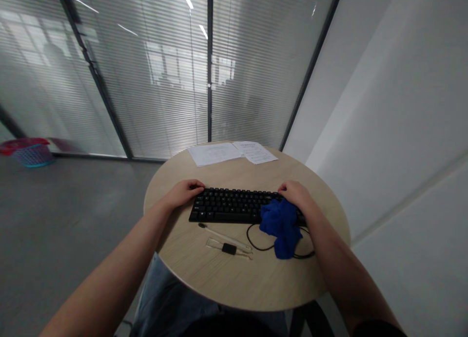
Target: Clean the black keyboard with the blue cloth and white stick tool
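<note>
Two-handed contact with a black keyboard [230, 205] lying flat on a round, wood-toned worktop [270, 288], its space bar on the side nearest the wearer. The left hand [183, 193] is at the keyboard's far left corner, thumb and fingers drawn near one another and touching the edge; whether they are clamped on it cannot be told. The right hand [297, 196] bends over the far edge toward the keyboard's right end, fingers curled with the tips at that edge; their grip, too, cannot be determined. A crumpled blue cloth [281, 225] covers part of the keyboard's right portion and spills over its near edge onto the worktop. A thin black cable [305, 256] loops on the near side of the keyboard, passing partly beneath the cloth. Just in front of the keyboard, left of the cloth, a slender pale-handled brush [226, 237] with a dark head lies aslant; beside it, nearer the wearer, is a small black rectangular piece [229, 249] with thin loops extending from both sides, too small to identify. Beyond the keyboard, near the far rim, rest two printed white sheets [215, 154]. Well to the keyboard's left, a red-and-blue basket [34, 156] stands on the grey floor [91, 200]; behind everything rises a glass partition with blinds [168, 103].
</note>
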`<state>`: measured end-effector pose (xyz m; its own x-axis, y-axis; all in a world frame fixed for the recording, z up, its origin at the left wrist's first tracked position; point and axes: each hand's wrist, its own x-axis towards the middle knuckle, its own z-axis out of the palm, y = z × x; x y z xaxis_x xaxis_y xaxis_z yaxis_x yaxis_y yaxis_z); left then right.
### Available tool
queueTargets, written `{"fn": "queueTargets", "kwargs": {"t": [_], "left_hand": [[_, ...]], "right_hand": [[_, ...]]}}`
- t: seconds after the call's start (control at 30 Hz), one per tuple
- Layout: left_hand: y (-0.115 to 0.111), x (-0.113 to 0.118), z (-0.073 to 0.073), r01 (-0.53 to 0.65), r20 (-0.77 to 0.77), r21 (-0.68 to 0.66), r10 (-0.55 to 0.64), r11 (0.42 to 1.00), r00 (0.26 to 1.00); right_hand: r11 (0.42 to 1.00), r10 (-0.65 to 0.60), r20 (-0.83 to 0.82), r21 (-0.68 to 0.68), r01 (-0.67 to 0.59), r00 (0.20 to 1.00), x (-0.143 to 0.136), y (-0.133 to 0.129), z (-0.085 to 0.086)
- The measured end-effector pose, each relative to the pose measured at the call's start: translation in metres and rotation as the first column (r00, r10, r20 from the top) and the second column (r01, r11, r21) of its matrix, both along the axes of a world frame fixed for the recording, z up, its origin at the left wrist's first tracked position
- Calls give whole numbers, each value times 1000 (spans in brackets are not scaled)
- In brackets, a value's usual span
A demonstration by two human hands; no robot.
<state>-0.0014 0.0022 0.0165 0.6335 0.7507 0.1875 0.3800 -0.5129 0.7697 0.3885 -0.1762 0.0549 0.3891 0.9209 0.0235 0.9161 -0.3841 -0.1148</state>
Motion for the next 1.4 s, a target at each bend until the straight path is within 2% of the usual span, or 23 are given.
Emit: {"fn": "queueTargets", "kwargs": {"t": [0.4, 0.7, 1.1, 1.4], "left_hand": [[1, 0, -1, -14, 2, -9, 14, 1000, 1000], [3, -1, -3, -2, 17, -1, 2, 1000, 1000], [-1, 0, 2, -17, 16, -17, 18, 1000, 1000], [3, -1, -3, 10, 2, 13, -10, 1000, 1000]], "right_hand": [[1000, 2, 1, 0, -2, 1000, 1, 1, -1], [1000, -17, 25, -6, 17, 1000, -8, -6, 4], [1000, 28, -78, 7, -27, 997, 11, 1, -2], [1000, 6, -133, 23, -3, 991, 16, 0, -4]]}}
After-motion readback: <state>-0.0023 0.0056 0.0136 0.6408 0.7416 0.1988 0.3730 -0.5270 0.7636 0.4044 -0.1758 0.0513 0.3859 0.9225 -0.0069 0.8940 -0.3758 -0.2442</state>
